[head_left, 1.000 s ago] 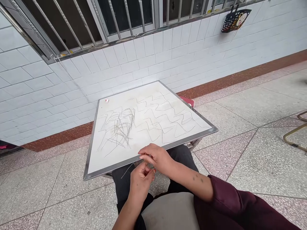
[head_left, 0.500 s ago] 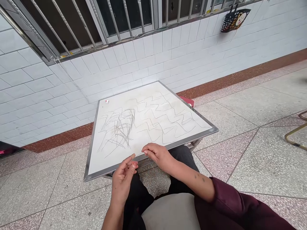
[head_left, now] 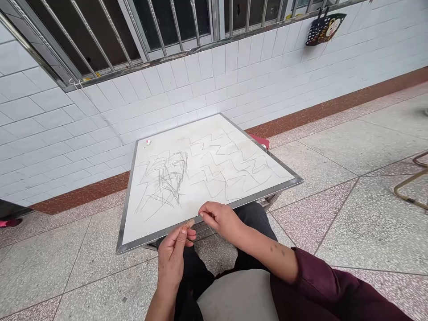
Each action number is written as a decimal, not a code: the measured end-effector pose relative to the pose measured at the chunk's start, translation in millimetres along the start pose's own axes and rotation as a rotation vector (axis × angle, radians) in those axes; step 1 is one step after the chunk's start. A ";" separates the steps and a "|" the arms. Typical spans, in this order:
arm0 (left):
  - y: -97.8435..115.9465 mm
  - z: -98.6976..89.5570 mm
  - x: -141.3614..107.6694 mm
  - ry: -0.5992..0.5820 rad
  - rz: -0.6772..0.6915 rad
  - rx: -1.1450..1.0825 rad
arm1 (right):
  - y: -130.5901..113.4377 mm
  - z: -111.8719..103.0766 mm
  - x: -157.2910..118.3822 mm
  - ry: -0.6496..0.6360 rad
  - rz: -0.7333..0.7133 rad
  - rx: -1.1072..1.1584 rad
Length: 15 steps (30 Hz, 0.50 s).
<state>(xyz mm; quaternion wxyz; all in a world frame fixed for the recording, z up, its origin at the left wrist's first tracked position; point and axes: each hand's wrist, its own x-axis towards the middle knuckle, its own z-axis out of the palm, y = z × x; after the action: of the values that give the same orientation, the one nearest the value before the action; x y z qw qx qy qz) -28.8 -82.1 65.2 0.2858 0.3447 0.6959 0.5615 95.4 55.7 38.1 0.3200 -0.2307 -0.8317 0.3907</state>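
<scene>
Near the front edge of a white table (head_left: 200,122), my two hands are close together. My left hand (head_left: 174,249) is closed, its thumb pressed against the forefinger, which has a tan wrap at its tip; a thin wire seems pinched there, though it barely shows. My right hand (head_left: 220,219) is also closed, finger and thumb pinching the thin wire (head_left: 211,230), part of which trails below the hand. Beyond them lie thin, bent wires: a tangled dark heap (head_left: 167,178) on the left and several zigzag strands (head_left: 230,167) spread over the right.
A small red-and-white object (head_left: 148,142) sits at the table's back left. The tabletop has a grey metal rim (head_left: 217,214) and adjoins a white tiled wall (head_left: 187,84). A black basket (head_left: 324,29) hangs from the window bars; a metal-legged frame (head_left: 408,196) stands at right.
My left thumb and forefinger have come together in a closer pinch, and the hand's fingertips have moved slightly right. My right hand has barely moved. The wires on the table lie as before.
</scene>
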 end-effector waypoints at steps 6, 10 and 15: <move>-6.9 9.3 -0.3 -0.025 -0.016 0.014 | -0.4 7.4 -0.9 0.120 0.065 -0.207; -9.2 11.4 1.3 -0.087 -0.035 -0.001 | 0.8 7.9 -0.4 0.175 0.075 -0.275; 10.5 -5.5 12.3 -0.129 -0.077 0.103 | 2.4 5.9 -4.2 0.115 -0.037 -0.315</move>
<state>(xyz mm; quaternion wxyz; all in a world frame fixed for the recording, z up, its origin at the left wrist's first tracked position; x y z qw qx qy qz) -38.8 -74.1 76.5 0.3333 0.3672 0.7167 0.4903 94.4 51.5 31.8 0.3340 -0.2845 -0.8672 0.2357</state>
